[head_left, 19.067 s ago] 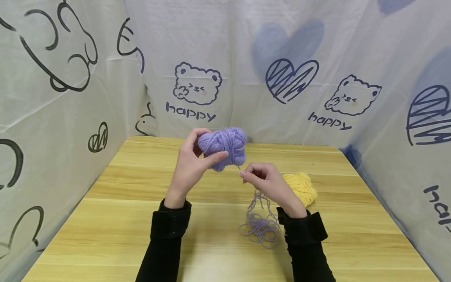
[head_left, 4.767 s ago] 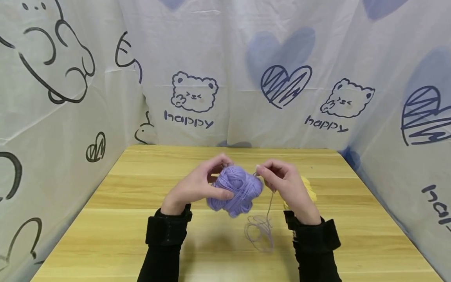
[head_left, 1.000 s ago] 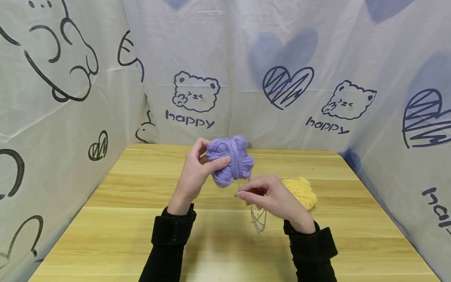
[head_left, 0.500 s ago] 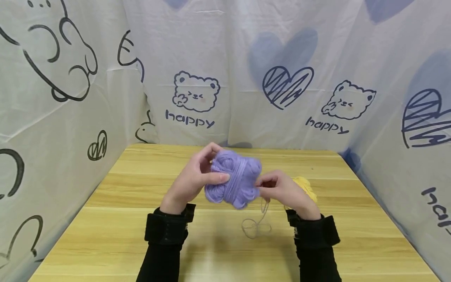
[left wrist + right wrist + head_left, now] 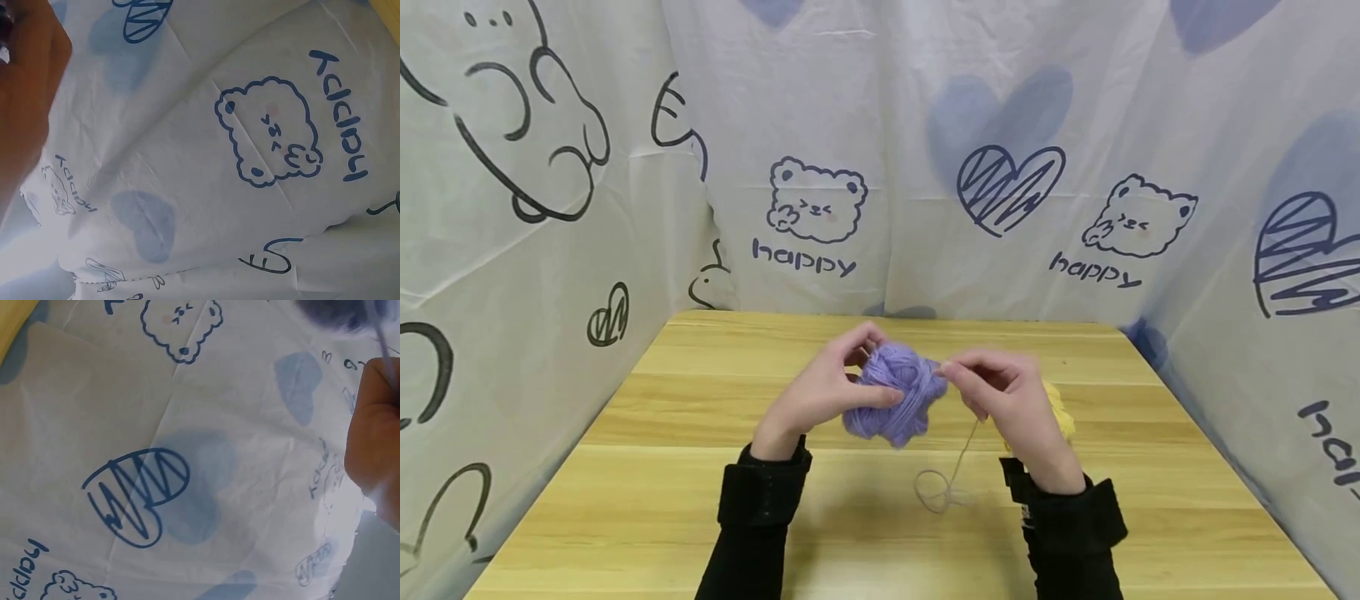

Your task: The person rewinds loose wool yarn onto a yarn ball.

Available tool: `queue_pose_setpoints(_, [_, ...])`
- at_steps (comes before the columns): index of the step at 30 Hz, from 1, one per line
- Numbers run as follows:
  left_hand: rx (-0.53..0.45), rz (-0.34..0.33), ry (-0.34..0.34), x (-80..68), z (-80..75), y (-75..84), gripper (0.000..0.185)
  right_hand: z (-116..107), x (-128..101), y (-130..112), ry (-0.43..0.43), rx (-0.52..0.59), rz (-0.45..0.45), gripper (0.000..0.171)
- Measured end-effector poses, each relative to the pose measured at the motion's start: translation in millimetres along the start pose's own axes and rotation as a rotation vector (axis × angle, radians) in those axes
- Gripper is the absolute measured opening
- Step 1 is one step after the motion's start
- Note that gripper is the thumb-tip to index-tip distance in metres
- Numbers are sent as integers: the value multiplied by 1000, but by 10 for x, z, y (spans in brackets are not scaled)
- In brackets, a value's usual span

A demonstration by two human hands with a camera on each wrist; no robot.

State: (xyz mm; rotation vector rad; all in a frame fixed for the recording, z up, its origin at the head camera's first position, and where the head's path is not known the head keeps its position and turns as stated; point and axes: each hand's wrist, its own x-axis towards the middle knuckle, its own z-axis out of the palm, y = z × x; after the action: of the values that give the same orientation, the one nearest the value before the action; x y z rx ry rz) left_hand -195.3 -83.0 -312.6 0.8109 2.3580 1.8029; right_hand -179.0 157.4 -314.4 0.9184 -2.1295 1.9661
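In the head view my left hand (image 5: 816, 392) grips a purple ball of yarn (image 5: 898, 396) above the table, thumb across its front and fingers behind. My right hand (image 5: 1011, 400) pinches the purple strand close to the ball's right side. Below that hand the loose yarn tail (image 5: 936, 492) drops to the table in a small loop. In the right wrist view a blurred part of the purple ball (image 5: 344, 312) shows at the top, with a strand running to my right hand (image 5: 378, 437). Only the edge of my left hand (image 5: 28, 94) appears in the left wrist view.
A yellow ball of yarn (image 5: 1058, 412) lies on the wooden table (image 5: 700, 500), partly hidden behind my right hand. White printed curtains (image 5: 917, 275) stand along the table's back and sides.
Over the earlier frames the right hand circles the ball, and the loose purple tail on the table has shrunk. In the last second the ball has come lower and turned; the right hand is higher.
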Motion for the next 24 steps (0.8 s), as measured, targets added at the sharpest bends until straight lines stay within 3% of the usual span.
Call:
queue_pose_setpoints(3, [-18,-28,111,12,6,-5,38,75,-13,-7,-79,1,-74,12])
queue_pose_setpoints(7, [-97,-44,232,19,1,2,37,144,-15,3,-184,-9,-97,12])
queue_pose_setpoints(13, [-333,7,306,6,-36,51,33,175,22,43,-297,-93,-24,12])
queue_pose_setpoints(16, [-453,50,296,-3,-57,70,28,176,59,108,-334,-142,33,12])
queue_pose_setpoints(19, [-540,81,242,-17,-79,80,26,157,103,201,-361,-173,94,13])
queue_pose_setpoints(24, [-534,72,28,-59,-95,97,32,13,128,326,-356,-159,202,11])
